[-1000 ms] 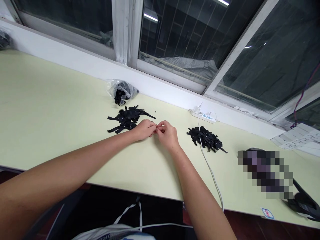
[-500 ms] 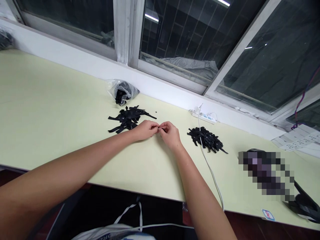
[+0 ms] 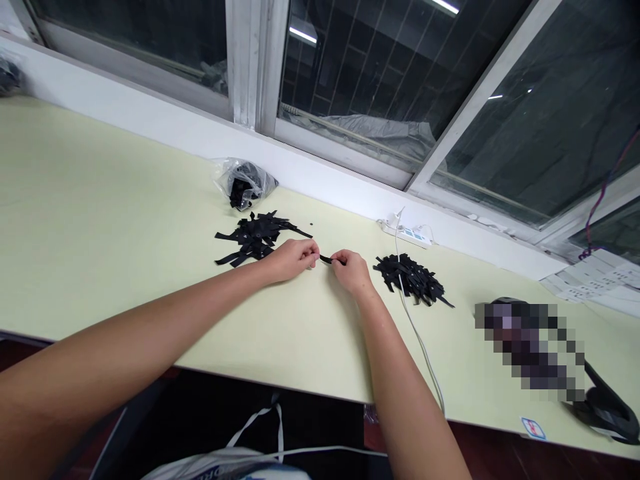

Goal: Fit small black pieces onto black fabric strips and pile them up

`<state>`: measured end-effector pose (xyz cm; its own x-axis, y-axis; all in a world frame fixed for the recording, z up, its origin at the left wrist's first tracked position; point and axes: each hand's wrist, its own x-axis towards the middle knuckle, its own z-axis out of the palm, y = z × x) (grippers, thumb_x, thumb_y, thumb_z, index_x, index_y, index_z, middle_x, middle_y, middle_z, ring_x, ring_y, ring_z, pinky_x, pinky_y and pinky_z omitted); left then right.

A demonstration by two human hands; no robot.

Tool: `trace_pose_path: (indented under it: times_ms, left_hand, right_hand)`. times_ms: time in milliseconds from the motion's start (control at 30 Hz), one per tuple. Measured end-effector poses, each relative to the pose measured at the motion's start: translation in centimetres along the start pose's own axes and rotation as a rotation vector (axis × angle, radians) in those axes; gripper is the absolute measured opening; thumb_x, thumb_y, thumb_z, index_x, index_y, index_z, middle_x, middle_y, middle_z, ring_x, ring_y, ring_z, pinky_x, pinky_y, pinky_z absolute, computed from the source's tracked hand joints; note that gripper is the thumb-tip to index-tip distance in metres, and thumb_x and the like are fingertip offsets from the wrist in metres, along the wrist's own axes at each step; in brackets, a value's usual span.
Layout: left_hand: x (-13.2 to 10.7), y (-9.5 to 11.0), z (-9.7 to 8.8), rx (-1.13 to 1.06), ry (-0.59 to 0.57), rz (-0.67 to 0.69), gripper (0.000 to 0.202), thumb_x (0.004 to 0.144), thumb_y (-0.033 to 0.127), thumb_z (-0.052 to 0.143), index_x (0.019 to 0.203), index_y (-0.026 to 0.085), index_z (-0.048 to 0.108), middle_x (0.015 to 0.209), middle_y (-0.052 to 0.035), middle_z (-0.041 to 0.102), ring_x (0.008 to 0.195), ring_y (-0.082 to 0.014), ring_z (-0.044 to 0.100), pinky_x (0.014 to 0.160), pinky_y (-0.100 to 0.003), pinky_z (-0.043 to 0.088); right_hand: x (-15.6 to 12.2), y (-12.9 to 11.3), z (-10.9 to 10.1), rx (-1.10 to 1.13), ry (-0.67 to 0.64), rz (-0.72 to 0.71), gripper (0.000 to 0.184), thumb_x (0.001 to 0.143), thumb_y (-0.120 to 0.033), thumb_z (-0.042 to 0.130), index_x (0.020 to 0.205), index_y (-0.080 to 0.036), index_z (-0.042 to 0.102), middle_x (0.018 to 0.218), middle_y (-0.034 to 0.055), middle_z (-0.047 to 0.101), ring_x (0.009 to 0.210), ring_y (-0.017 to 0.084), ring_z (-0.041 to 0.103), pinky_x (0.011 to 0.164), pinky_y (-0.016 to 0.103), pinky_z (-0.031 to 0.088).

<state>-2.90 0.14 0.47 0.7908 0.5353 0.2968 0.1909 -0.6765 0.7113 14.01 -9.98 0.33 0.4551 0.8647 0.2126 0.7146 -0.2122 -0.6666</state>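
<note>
A short black fabric strip (image 3: 325, 259) runs between my two hands above the table. My left hand (image 3: 296, 259) is closed in a pinch at the strip's left end. The fingers of my right hand (image 3: 352, 270) are pinched around its other part, and some of it is hidden by them. Behind my left hand lies a loose pile of black strips (image 3: 257, 232). Right of my right hand sits a second, denser heap of black strips (image 3: 414, 279).
A clear plastic bag (image 3: 247, 183) with black pieces inside stands by the wall. A white power strip (image 3: 406, 232) lies at the back, its white cable (image 3: 419, 340) crossing the right heap to the table's front edge. A blurred dark object (image 3: 525, 347) lies far right.
My right hand has moved a little to the right, away from my left hand. More of the black strip now shows between them.
</note>
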Motion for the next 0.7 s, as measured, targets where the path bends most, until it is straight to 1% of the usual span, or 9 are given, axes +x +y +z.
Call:
trace_pose_path:
  times_ms: [100, 200, 367, 500, 600, 700]
  left_hand:
    - [0.0, 0.1, 0.0, 0.051, -0.061, 0.029, 0.026, 0.089, 0.036, 0.052, 0.087, 0.018, 0.071, 0.072, -0.0006, 0.067, 0.063, -0.014, 0.055, 0.058, -0.025, 0.035]
    - [-0.1, 0.2, 0.1, 0.061, -0.087, 0.077, 0.031, 0.09, 0.038, 0.051, 0.083, 0.018, 0.073, 0.069, -0.0008, 0.065, 0.064, -0.0147, 0.054, 0.06, -0.025, 0.035]
    - [-0.2, 0.4, 0.1, 0.067, -0.104, 0.138, 0.032, 0.091, 0.038, 0.051, 0.089, 0.019, 0.076, 0.086, -0.0046, 0.07, 0.078, -0.0178, 0.06, 0.07, -0.027, 0.04]
    - [-0.3, 0.7, 0.1, 0.077, -0.121, 0.148, 0.032, 0.091, 0.038, 0.052, 0.092, 0.018, 0.076, 0.09, -0.0061, 0.07, 0.082, -0.0184, 0.061, 0.073, -0.027, 0.042]
    - [-0.3, 0.7, 0.1, 0.089, -0.116, 0.146, 0.031, 0.092, 0.037, 0.052, 0.094, 0.018, 0.076, 0.092, -0.0061, 0.07, 0.084, -0.0186, 0.061, 0.074, -0.027, 0.043]
    - [-0.3, 0.7, 0.2, 0.118, -0.118, 0.157, 0.031, 0.093, 0.035, 0.05, 0.097, 0.019, 0.076, 0.094, -0.0065, 0.069, 0.086, -0.0189, 0.061, 0.076, -0.027, 0.043]
  right_hand:
    - [0.0, 0.1, -0.3, -0.038, 0.0, 0.026, 0.016, 0.075, -0.021, 0.056, 0.081, -0.021, 0.071, 0.08, 0.0026, 0.072, 0.073, 0.017, 0.063, 0.071, 0.028, 0.047]
    - [0.0, 0.0, -0.8, -0.048, -0.029, 0.067, 0.015, 0.073, -0.021, 0.057, 0.079, -0.021, 0.071, 0.076, 0.0025, 0.071, 0.07, 0.017, 0.062, 0.067, 0.027, 0.046]
    - [-0.2, -0.1, -1.7, 0.011, -0.111, 0.131, 0.015, 0.072, -0.025, 0.057, 0.074, -0.019, 0.07, 0.072, 0.002, 0.07, 0.064, 0.015, 0.058, 0.06, 0.026, 0.041]
    - [-0.2, -0.1, -2.1, 0.111, -0.159, 0.157, 0.019, 0.071, -0.031, 0.058, 0.075, -0.018, 0.071, 0.066, 0.0001, 0.065, 0.058, 0.014, 0.053, 0.056, 0.026, 0.039]
    - [-0.1, 0.0, -2.1, 0.17, -0.155, 0.155, 0.021, 0.071, -0.034, 0.059, 0.077, -0.017, 0.07, 0.067, 0.0, 0.065, 0.058, 0.013, 0.052, 0.057, 0.025, 0.039]
    - [0.2, 0.4, -2.0, 0.171, -0.112, 0.15, 0.022, 0.073, -0.035, 0.057, 0.079, -0.017, 0.068, 0.071, 0.0006, 0.066, 0.06, 0.013, 0.053, 0.058, 0.025, 0.039]
